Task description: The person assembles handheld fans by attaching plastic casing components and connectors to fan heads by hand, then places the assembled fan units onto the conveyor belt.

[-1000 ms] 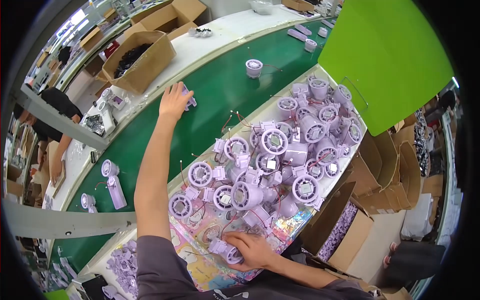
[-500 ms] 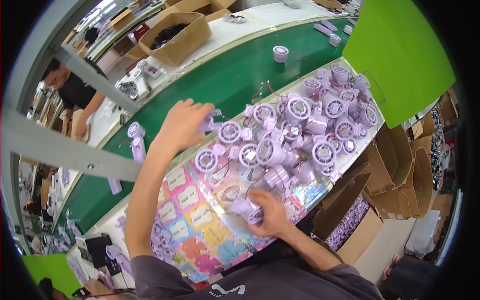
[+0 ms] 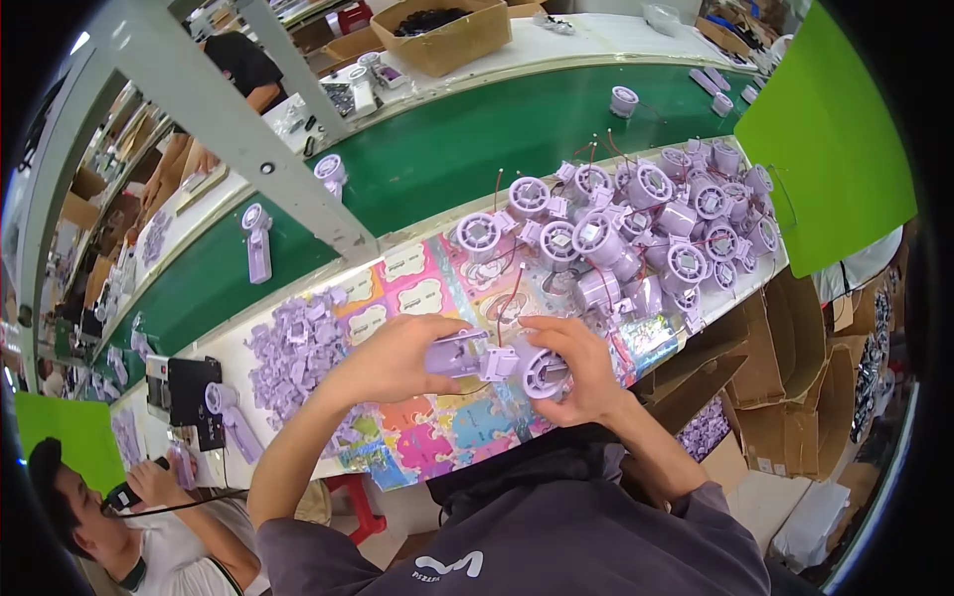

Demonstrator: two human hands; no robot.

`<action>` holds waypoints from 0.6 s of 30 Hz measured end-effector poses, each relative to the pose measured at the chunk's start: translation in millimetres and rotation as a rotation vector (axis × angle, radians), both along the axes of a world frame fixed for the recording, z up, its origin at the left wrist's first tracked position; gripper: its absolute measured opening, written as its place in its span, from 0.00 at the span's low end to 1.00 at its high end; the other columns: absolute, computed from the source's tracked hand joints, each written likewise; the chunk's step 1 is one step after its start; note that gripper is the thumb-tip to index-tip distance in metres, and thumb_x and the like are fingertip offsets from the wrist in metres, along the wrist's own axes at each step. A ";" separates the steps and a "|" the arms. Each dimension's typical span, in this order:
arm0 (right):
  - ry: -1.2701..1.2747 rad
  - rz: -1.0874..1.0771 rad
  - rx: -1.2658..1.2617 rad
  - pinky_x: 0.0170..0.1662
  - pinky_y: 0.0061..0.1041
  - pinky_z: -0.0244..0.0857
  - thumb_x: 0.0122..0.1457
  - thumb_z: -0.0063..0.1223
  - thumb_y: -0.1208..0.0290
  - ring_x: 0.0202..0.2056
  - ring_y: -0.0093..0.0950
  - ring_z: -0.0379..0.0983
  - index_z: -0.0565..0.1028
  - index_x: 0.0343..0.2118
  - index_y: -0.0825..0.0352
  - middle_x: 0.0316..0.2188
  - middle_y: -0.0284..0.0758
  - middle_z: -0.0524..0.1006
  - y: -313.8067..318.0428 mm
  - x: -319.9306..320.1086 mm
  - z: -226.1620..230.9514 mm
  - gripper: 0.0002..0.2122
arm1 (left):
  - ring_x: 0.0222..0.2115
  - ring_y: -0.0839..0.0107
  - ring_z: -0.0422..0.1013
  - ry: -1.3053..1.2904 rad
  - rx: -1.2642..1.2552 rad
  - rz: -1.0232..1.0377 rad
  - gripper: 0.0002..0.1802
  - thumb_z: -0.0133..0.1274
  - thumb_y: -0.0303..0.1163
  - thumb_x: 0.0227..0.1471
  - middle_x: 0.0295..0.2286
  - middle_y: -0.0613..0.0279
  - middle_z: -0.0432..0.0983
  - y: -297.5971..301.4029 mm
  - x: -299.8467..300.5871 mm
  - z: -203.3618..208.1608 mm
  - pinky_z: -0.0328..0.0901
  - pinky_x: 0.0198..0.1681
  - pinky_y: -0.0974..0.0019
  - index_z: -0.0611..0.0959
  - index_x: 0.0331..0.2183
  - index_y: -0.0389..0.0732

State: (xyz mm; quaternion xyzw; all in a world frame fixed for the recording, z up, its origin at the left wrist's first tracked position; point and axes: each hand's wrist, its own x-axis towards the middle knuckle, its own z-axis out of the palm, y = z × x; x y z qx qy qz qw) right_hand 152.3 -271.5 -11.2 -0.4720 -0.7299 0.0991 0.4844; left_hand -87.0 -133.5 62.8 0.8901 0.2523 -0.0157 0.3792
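Note:
My left hand point(image 3: 393, 360) grips a lavender plastic handle shell point(image 3: 455, 354), its hollow side partly showing. My right hand point(image 3: 588, 370) is closed round a lavender round fan head point(image 3: 544, 374), its spoked ring turned toward me. A small square connector block point(image 3: 497, 364) lies between the two, where shell and fan head meet or nearly meet; whether they are joined I cannot tell. A thin red wire rises from there. Just beyond my right hand, a heap of similar fan heads point(image 3: 649, 189) with red wires covers the right part of the bench.
Small lavender parts point(image 3: 296, 348) are piled at the left on a colourful printed sheet point(image 3: 467, 422). Behind runs a green conveyor belt point(image 3: 427, 149) carrying some fan units. A grey metal post point(image 3: 234, 124) stands left. Cardboard boxes point(image 3: 785, 348) sit right; a co-worker point(image 3: 149, 526) is lower left.
My left hand has come down from beside the heap with the handle shell, meeting my right hand over the sheet. The fan head has turned in my right hand. The whole view has shifted.

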 end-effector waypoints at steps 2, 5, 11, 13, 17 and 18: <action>-0.128 0.020 -0.050 0.40 0.35 0.73 0.35 0.64 0.70 0.37 0.41 0.75 0.76 0.49 0.63 0.49 0.39 0.77 2.0 -1.1 18.9 0.30 | 0.45 0.52 0.77 -0.033 -0.002 -0.018 0.39 0.73 0.33 0.38 0.44 0.46 0.80 -6.7 -2.6 -0.5 0.69 0.52 0.58 0.78 0.53 0.34; -0.180 0.078 -0.123 0.41 0.36 0.72 0.34 0.62 0.71 0.37 0.42 0.74 0.75 0.52 0.65 0.50 0.40 0.77 4.9 -2.2 30.0 0.33 | 0.44 0.52 0.77 -0.075 0.030 -0.033 0.37 0.72 0.33 0.40 0.43 0.45 0.80 -13.9 -3.8 -1.0 0.69 0.50 0.58 0.79 0.52 0.33; -0.317 0.071 -0.192 0.41 0.34 0.73 0.35 0.62 0.70 0.41 0.39 0.74 0.73 0.58 0.58 0.46 0.37 0.77 2.7 0.3 48.4 0.37 | 0.39 0.56 0.78 -0.158 -0.012 0.054 0.28 0.69 0.35 0.46 0.37 0.46 0.81 -23.2 1.3 -8.9 0.69 0.46 0.59 0.82 0.47 0.31; -0.335 0.055 -0.204 0.40 0.34 0.73 0.35 0.62 0.70 0.41 0.39 0.74 0.73 0.58 0.57 0.46 0.37 0.77 2.7 0.5 54.0 0.37 | 0.36 0.57 0.78 -0.140 -0.065 0.102 0.27 0.69 0.37 0.46 0.35 0.47 0.82 -25.7 6.4 -7.6 0.70 0.43 0.59 0.83 0.45 0.31; -0.306 0.069 -0.195 0.39 0.34 0.71 0.34 0.60 0.70 0.37 0.40 0.71 0.76 0.54 0.60 0.46 0.36 0.78 2.1 0.1 58.3 0.34 | 0.31 0.69 0.78 -0.183 -0.312 0.213 0.25 0.69 0.39 0.48 0.31 0.52 0.83 -27.8 5.6 -15.1 0.70 0.38 0.64 0.85 0.43 0.31; -0.304 0.067 -0.195 0.39 0.34 0.71 0.34 0.60 0.70 0.37 0.40 0.71 0.76 0.54 0.60 0.46 0.36 0.78 2.3 0.8 59.8 0.34 | 0.31 0.69 0.78 -0.181 -0.312 0.212 0.25 0.69 0.39 0.48 0.31 0.52 0.83 -29.0 5.0 -17.0 0.70 0.38 0.64 0.85 0.43 0.31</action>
